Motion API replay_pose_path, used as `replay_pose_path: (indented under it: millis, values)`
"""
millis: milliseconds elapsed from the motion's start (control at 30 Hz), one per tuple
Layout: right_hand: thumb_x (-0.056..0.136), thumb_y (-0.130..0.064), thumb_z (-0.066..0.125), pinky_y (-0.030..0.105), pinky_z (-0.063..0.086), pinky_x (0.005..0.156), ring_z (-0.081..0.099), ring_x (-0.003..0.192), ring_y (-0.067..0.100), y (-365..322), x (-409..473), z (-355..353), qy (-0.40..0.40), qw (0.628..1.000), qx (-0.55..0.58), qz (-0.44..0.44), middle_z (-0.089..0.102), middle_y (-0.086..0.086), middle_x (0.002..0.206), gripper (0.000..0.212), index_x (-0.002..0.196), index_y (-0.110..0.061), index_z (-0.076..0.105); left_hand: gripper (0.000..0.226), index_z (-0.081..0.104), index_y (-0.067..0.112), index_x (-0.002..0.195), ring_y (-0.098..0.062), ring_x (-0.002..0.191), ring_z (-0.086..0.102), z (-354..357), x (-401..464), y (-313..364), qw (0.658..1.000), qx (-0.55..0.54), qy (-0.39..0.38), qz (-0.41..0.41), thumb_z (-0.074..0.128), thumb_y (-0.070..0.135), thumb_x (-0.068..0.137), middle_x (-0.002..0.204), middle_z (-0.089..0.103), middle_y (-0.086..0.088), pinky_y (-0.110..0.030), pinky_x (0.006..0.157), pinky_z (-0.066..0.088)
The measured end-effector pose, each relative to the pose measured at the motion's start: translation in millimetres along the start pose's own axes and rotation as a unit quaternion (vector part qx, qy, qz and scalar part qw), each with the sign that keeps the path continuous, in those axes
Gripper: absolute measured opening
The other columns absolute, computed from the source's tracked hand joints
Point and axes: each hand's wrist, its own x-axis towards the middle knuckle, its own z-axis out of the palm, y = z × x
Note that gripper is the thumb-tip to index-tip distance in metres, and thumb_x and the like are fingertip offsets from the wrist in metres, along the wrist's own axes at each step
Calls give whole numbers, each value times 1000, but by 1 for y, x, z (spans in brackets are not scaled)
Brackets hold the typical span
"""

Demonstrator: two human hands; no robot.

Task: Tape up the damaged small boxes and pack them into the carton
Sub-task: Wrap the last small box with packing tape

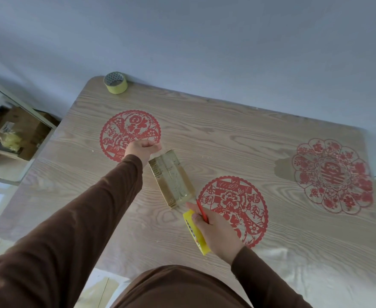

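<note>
A: So, where are we?

B: We're mid-taping. The small box [171,177] lies on the tabletop [227,138] between our hands. Our left hand [143,148], beyond its far end, pinches what we judge is clear tape stretched along the top. Our right hand [213,230] grips the yellow tape roll [194,232] at the near end.

A: Next?

B: Probably press the strip flat and cut it. We see no carton here.

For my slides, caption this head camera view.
Left hand stretches tape over a small box; right hand holds the yellow tape dispenser.
</note>
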Motion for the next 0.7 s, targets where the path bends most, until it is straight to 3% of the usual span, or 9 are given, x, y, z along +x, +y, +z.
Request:
replay_pose_path:
  millis: [100, 233, 300, 367, 467, 533, 600, 700]
  values:
    - [108, -37, 38, 11, 37, 74, 52, 80, -8, 1, 4, 1, -2, 1000, -12, 7, 62, -23, 104, 39, 146, -42, 46, 18, 72, 19, 80, -11, 80, 56, 4, 6, -6, 1000, 14, -6, -15, 78, 35, 86, 81, 63, 9, -28, 88, 44]
    - [108, -34, 38, 7, 36, 61, 48, 63, -12, 4, 8, 1, -10, 1000, -17, 19, 57, -22, 83, 38, 144, -42, 48, 24, 70, 16, 88, -16, 96, 57, 6, 14, -11, 999, 17, -8, -43, 80, 37, 83, 100, 66, 2, -28, 89, 42]
    - [108, -34, 38, 7, 40, 79, 51, 83, -14, 9, 14, 4, -15, 1000, -4, 20, 61, -23, 107, 38, 143, -45, 48, 23, 70, 16, 88, -17, 92, 58, 7, 16, -14, 998, 21, -15, -53, 80, 37, 83, 95, 66, 1, -26, 85, 41]
    - [107, -36, 38, 23, 44, 97, 54, 101, -5, 16, 19, 9, -14, 1000, 7, 21, 59, -22, 117, 39, 144, -46, 47, 24, 70, 17, 94, -19, 94, 58, 9, 18, -16, 997, 10, -30, -70, 79, 37, 84, 97, 65, 0, -27, 86, 43]
    - [108, -34, 39, 28, 43, 99, 56, 114, 8, 24, 28, 16, -17, 999, 12, 25, 59, -12, 127, 37, 143, -46, 42, 40, 67, 14, 116, -22, 98, 59, 11, 19, -18, 990, -12, -66, -124, 75, 41, 87, 108, 62, -5, -32, 87, 46]
    - [108, -38, 40, 31, 45, 103, 57, 115, 10, 29, 34, 21, -15, 999, 24, 21, 60, -9, 129, 36, 142, -49, 38, 29, 64, 15, 98, -19, 84, 55, 14, 20, -21, 983, -24, -79, -167, 71, 42, 89, 97, 59, -5, -32, 79, 45]
    - [106, -44, 41, 37, 46, 107, 58, 120, 11, 32, 39, 26, -9, 999, 39, 14, 60, -9, 133, 38, 143, -49, 36, 26, 57, 19, 84, -16, 80, 52, 17, 21, -26, 973, -51, -81, -210, 69, 41, 90, 86, 57, -2, -33, 82, 43]
    - [105, -44, 43, 40, 46, 108, 57, 121, 11, 33, 46, 31, -1, 998, 61, 10, 58, -8, 134, 37, 140, -53, 35, 21, 57, 20, 86, -15, 82, 52, 20, 19, -23, 967, -78, -84, -228, 66, 38, 93, 83, 56, 1, -28, 78, 45]
